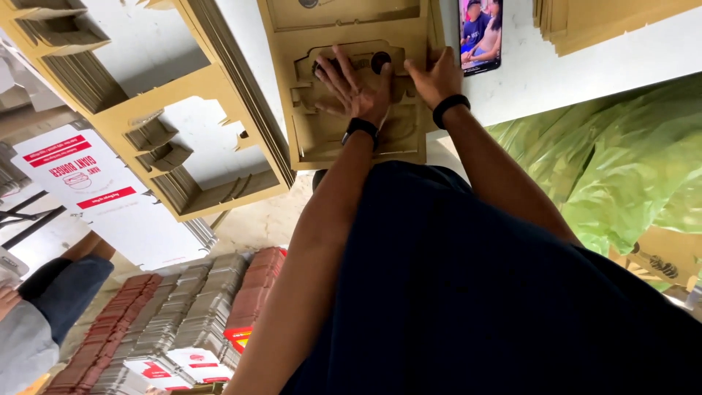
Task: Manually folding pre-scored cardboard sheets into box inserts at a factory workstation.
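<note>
- Two hands press flat on a die-cut cardboard sheet (351, 139) lying on the white table (585, 66), atop a stack of like sheets.
- Left hand (355, 84) lies spread, palm down, fingers fanned over the cut-out middle; nothing is clasped.
- Right hand (435, 77) rests just beside it at the sheet's right edge, fingers loose, grasping nothing.
- Sheet looks light, thin and stiff yet easily creased along its cuts; edges or the solid border seem the safest hold.
- Phone (480, 33) lies just right of the sheet.

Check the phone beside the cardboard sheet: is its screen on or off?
On. The phone lies flat on the white table beside the right hand, its screen lit with a colourful picture of people.
</note>
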